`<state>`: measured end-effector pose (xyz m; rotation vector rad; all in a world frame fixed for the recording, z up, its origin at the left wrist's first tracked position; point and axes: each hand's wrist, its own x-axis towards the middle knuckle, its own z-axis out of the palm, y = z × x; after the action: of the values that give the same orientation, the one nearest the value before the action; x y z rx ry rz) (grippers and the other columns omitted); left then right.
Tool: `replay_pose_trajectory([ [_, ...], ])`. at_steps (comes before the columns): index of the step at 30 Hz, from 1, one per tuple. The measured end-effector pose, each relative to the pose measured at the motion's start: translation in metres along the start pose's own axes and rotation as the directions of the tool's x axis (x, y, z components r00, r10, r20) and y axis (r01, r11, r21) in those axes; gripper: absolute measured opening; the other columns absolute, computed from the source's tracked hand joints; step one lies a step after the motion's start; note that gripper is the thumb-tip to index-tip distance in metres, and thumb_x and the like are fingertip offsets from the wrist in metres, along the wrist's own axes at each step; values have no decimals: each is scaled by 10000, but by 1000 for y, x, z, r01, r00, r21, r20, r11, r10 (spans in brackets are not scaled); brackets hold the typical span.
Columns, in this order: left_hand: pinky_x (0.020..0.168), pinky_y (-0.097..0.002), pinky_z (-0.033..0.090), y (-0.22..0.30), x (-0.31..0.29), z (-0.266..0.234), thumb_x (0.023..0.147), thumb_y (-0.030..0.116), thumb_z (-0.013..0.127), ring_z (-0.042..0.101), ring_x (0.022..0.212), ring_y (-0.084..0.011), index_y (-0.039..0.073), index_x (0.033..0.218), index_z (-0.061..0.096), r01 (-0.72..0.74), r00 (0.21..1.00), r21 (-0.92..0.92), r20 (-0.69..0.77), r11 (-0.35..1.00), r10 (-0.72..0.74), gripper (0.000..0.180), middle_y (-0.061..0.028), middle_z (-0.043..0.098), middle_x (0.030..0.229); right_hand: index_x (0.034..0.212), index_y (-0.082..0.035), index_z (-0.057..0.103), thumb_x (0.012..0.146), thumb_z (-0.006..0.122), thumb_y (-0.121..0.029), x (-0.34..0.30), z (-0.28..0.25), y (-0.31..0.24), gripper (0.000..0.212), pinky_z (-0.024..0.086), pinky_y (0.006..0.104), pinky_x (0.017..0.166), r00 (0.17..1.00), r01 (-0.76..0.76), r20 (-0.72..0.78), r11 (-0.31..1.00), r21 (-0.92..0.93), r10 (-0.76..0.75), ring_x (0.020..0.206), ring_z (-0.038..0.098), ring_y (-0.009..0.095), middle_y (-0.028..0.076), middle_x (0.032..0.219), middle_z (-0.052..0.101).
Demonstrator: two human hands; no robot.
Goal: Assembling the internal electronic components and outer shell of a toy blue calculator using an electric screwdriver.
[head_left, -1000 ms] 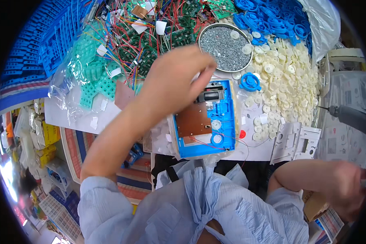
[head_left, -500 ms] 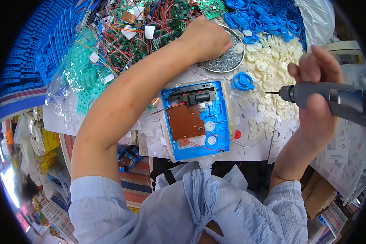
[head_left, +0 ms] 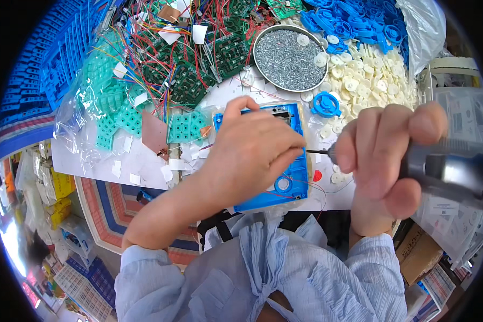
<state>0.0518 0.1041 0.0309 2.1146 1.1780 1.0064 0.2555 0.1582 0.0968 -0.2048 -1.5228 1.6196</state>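
Observation:
My right hand (head_left: 383,153) is wrapped round a grey electric screwdriver (head_left: 448,169), its thin bit pointing left. Close to the tip of that bit, the thumb and fingers of my left hand (head_left: 255,150) are pinched together. Whatever lies in the pinch is too small to make out. Below my left hand is a blue plastic housing (head_left: 263,200), open side up. Most of its inside, with the brown board, is covered by that hand. A white ring (head_left: 283,184) shows at its near right, and thin red wires trail off its right edge.
A round metal dish (head_left: 255,60) of small screws stands beyond the housing. Around it lie green circuit boards (head_left: 188,83) with wires, cream plastic discs (head_left: 367,80), blue plastic parts (head_left: 354,24) and teal pads (head_left: 187,127). One blue wheel-shaped part (head_left: 326,104) sits near the discs.
My left hand has come back from the screw dish to above the housing, fingers pinched. My right hand has brought the screwdriver left and nearer, its bit now beside the left fingertips.

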Motion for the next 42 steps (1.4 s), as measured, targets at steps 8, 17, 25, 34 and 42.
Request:
replay_pose_trajectory([
  [8,910,-423,365,1,-12,2,794,165,804,645,784,-206,152,891,721,74,997,-70,-12,995,-75,128,13,682,797,1218,-204,538,813,880,-374,2,-9,28,557,525,309,774,980,13,186,962,274,-66,687,550,84,-64,802,594],
  [17,1045,-509,287,-8,-13,4,758,191,825,620,949,-167,164,952,734,97,986,320,-163,942,-47,216,45,678,961,1224,-121,545,966,700,-212,17,-5,37,315,560,447,897,995,24,-90,982,-185,-41,704,517,156,20,807,559],
  [25,1061,-534,274,-18,-22,11,779,171,810,618,974,-171,160,979,749,83,988,399,-154,913,-22,210,50,678,997,1114,-41,528,902,685,-32,21,2,72,264,560,401,717,961,-18,-270,956,-291,-64,680,569,177,80,776,576],
  [34,1045,-520,346,-25,-18,13,768,180,794,612,984,-187,114,1023,727,27,989,377,-144,926,29,272,10,651,962,1019,-42,516,881,723,-8,19,5,82,251,549,368,683,979,-98,-204,934,-344,27,685,607,207,96,748,601],
  [42,986,-472,490,-16,-19,-26,773,156,799,616,1130,-431,49,1214,598,122,983,184,110,975,-144,496,-179,653,1228,1207,22,583,873,669,22,24,-27,11,345,550,379,862,849,54,-266,574,-817,-457,968,655,250,174,1076,658],
])
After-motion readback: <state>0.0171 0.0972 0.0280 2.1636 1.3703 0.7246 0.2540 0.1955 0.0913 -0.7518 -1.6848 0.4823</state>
